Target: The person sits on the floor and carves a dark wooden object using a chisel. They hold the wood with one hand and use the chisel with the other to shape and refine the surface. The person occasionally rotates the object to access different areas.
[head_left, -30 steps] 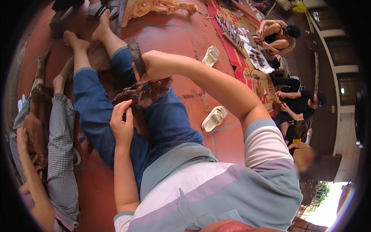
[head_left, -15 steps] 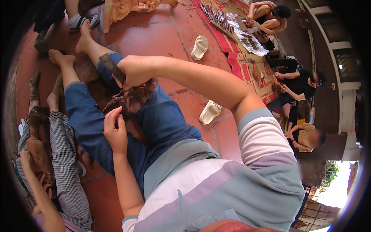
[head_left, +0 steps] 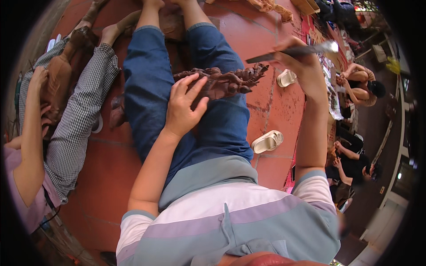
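A dark reddish-brown carved wooden figure (head_left: pixel 226 83) with intricate detail lies across my thighs. My left hand (head_left: pixel 183 106) rests on its left end, fingers spread and thumb apart, touching the wood without wrapping round it. Raised beyond the carving's right end, my right hand (head_left: pixel 298 64) is closed round a long, dark flat tool (head_left: pixel 265 57). The tool's far end is bright and smeared by motion, so its exact kind cannot be made out. A gap separates the tool from the carving.
Close on my left, a person in checked trousers (head_left: pixel 82 128) holds a larger brown wood carving (head_left: pixel 60 82). Pale sandals (head_left: pixel 267 142) lie on the red tiled floor (head_left: pixel 104 177) at my right. Other people sit farther right, near a red mat. A pale carved wood piece (head_left: pixel 270 8) stands far ahead.
My right hand has lifted off the carving and swung right with the tool. My left hand now lies on the carving, which points more to the right. The whole view has turned.
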A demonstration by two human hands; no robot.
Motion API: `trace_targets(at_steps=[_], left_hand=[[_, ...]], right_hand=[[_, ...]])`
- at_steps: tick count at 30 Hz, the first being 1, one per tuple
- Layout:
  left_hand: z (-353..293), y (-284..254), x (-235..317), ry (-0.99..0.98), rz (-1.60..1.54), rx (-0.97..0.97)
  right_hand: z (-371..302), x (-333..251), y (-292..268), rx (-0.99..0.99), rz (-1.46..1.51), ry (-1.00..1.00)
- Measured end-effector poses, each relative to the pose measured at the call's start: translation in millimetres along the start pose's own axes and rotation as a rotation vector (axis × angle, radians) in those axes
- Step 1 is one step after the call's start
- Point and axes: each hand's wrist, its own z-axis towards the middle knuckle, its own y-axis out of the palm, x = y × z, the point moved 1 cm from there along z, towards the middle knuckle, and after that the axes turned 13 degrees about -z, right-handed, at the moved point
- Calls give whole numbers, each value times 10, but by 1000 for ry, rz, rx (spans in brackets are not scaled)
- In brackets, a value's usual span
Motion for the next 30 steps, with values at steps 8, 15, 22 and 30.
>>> trace_targets(at_steps=[8, 15, 22, 30], left_hand=[[-112, 274, 32, -32, 231, -186], [-118, 12, 80, -106, 26, -164], [-168, -263, 177, -324, -340, 43], [85, -60, 307, -281, -282, -62]], right_hand=[[-855, 773, -46, 261, 699, 148], [-975, 1138, -9, 493, 922, 264], [-993, 1366, 126, 495, 906, 223], [-920, 838, 314, 507, 809, 164]])
